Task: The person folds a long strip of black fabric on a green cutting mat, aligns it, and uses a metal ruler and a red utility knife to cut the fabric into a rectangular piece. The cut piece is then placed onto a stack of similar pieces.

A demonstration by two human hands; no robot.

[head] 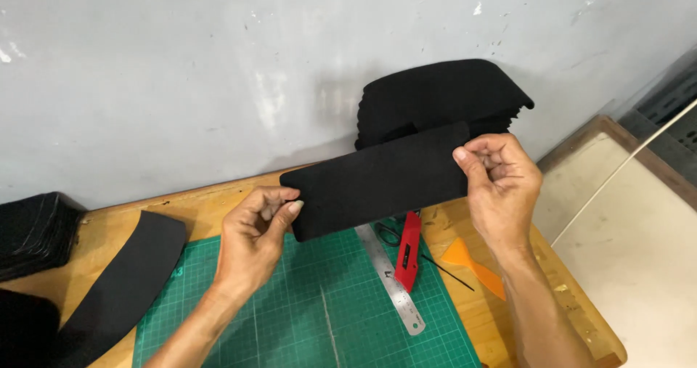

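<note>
Your bench is a wooden table (218,201) set against a grey wall, its top bare along the far edge and down the right side. A green cutting mat (305,317) covers most of the middle. On the mat you have a steel ruler (392,281) lying at a slant, with a red utility knife (409,250) just beside it and scissors (388,231) near the knife's far end. An orange scraper (475,265) sits on the wood right of the mat. A long black curved strip (123,281) overlaps the mat's left edge. Stacks of black pieces stand at the far left (33,230) and against the wall (443,96).
</note>
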